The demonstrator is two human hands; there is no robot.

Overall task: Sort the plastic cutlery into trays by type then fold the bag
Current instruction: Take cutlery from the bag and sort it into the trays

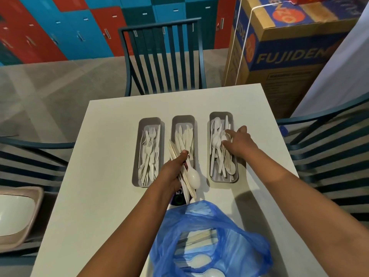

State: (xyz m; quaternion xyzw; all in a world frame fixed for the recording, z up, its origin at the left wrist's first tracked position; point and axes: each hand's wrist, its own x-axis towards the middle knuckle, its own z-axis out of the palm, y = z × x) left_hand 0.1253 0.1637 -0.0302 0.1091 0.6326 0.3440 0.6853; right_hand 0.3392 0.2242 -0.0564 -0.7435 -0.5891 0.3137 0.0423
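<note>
**spoonwrangler:** Watching my head-cam feed. Using the middle tray (183, 119) (knives) as the landmark: the fork tray (150, 121) is just left of it, the spoon tray (221, 115) just right, all three in a row on the white counter (103, 176). The blue bag (209, 236) sits nearer me than the middle tray, mouth open, with more spoons and some flat pieces showing inside, so I'd say the sorting's nowhere near done.

**trayday:** What are the hands doing?

**spoonwrangler:** Left hand (173, 168) hovers over the near end of the middle tray, fingers curled round a mixed bundle (187, 176). One white spoon sticks out bowl-first toward me, with several flat handles fanning away. Right hand (238, 143) is over the spoon tray with fingers loosely spread, tips touching the spoons there. I can't tell if it's actually pinching one.

**trayday:** Handling tips?

**spoonwrangler:** My guess: this stuff is feather-light, smooth and a bit slippery, so a loose grip lets pieces slide out of the fan. Thin plastic flexes and could snap if squeezed hard. I'd pinch each one mid-handle, not by the bowl or tines, and peel it off the bundle singly. The bag looks thin, floppy film with no shape of its own, so empty it first, then take it by the edges and flatten it against the counter before folding.
</note>
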